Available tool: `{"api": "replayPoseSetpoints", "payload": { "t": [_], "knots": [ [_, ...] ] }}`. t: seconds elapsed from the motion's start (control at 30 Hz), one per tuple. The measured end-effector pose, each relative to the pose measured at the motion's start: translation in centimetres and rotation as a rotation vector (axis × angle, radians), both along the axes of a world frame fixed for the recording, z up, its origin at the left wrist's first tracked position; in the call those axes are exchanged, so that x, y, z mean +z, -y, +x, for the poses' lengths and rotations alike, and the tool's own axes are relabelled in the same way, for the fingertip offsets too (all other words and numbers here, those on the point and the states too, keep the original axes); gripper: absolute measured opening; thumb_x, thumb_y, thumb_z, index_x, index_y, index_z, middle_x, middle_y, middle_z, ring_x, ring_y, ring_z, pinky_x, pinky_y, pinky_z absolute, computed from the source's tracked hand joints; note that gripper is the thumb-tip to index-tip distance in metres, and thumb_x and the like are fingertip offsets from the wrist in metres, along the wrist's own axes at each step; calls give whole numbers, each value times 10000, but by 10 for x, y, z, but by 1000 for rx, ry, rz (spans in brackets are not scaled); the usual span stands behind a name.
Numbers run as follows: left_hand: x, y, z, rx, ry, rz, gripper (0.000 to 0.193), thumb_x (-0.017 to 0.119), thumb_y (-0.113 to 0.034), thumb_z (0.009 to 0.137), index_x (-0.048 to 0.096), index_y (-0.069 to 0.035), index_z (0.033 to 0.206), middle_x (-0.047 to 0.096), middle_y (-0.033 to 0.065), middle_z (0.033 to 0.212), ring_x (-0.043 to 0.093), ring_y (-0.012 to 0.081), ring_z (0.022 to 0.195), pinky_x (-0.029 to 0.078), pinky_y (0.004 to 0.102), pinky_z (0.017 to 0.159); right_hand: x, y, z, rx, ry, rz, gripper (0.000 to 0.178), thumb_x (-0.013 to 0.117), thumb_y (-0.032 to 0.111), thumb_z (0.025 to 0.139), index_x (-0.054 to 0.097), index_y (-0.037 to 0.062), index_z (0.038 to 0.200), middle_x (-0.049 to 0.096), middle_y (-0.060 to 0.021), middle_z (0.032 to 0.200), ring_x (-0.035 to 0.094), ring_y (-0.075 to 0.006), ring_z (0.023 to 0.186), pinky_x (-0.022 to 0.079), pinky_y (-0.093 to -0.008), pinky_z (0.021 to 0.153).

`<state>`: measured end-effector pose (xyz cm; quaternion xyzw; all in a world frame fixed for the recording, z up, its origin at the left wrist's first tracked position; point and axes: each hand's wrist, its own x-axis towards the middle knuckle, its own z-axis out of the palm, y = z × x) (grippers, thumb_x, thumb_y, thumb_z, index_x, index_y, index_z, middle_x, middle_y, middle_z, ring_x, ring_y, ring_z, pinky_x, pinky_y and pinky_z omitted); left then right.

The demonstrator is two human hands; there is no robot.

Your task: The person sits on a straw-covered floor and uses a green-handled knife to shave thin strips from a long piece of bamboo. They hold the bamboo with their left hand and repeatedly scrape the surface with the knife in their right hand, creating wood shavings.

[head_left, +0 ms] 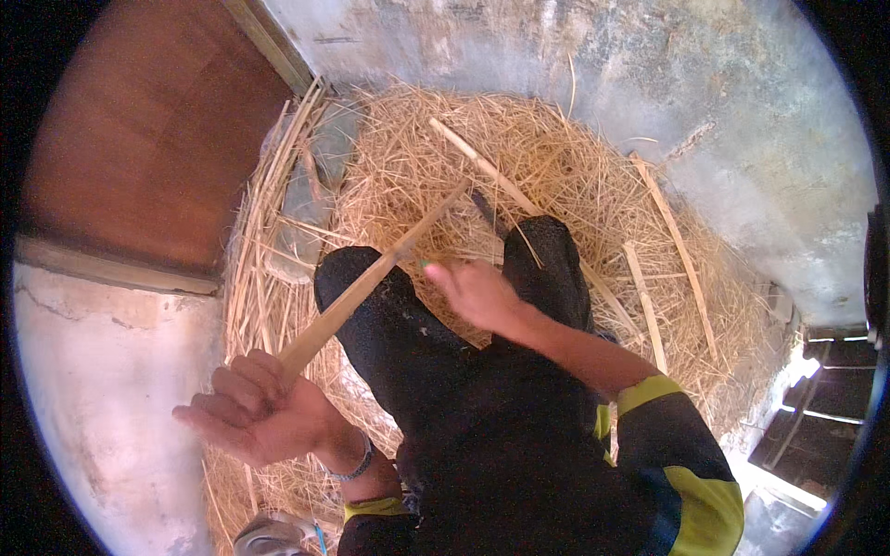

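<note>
My left hand (269, 408), at the lower left, is closed round the near end of a long flat bamboo strip (348, 301). The strip slants up and right past my left knee, its far end over the straw. Beside its middle, between my knees, is my right hand (475, 295). Its fingers look curled together, with a tiny green bit at the tips; what they hold, if anything, is hidden. A dark, narrow blade-like piece (488, 213) shows next to my right knee, its lower end hidden behind that knee.
Straw-like shavings (399, 139) cover the floor. A pale bamboo stick (482, 167) lies beyond my knees, with loose strips (677, 246) at the right. Long thin strips (264, 213) are heaped at the left by a brown door (158, 139). A weathered wall (593, 56) stands behind.
</note>
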<state>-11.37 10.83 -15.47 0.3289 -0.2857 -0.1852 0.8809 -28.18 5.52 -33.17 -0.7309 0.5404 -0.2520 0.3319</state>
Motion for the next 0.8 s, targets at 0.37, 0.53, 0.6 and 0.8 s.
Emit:
{"api": "replayPoseSetpoints", "payload": {
  "t": [0.37, 0.53, 0.6, 0.8],
  "knots": [
    [5, -1, -32, -58, 159, -41, 452, 305, -361, 965, 221, -189, 555, 172, -43, 460, 144, 76, 397, 170, 241, 422, 45, -15, -2, 59, 102, 85, 464, 343, 328, 949, 558, -49, 781, 555, -270, 675, 565, -434, 732, 443, -490, 655],
    [-1, -7, -19, -419, 333, -217, 463, 229, -373, 973, 226, -190, 548, 199, -46, 420, 130, 71, 377, 177, 239, 420, 61, -14, -15, 12, -21, 140, 567, 358, 432, 924, 593, -43, 724, 556, -263, 602, 582, -435, 618, 470, -515, 615],
    [-1, -6, -20, -407, 360, -212, 462, 224, -370, 974, 227, -191, 548, 202, -48, 412, 123, 70, 373, 178, 239, 419, 69, -17, -15, 68, -18, 56, 522, 374, 396, 926, 588, -37, 727, 548, -256, 591, 575, -429, 605, 469, -498, 600],
    [3, -1, -20, -558, 315, -287, 452, 231, -374, 973, 240, -192, 559, 197, -49, 426, 128, 71, 376, 178, 240, 416, 54, -17, -14, 84, -48, 23, 452, 373, 328, 939, 576, -29, 751, 557, -235, 601, 582, -404, 607, 477, -473, 584]
  ]
}}
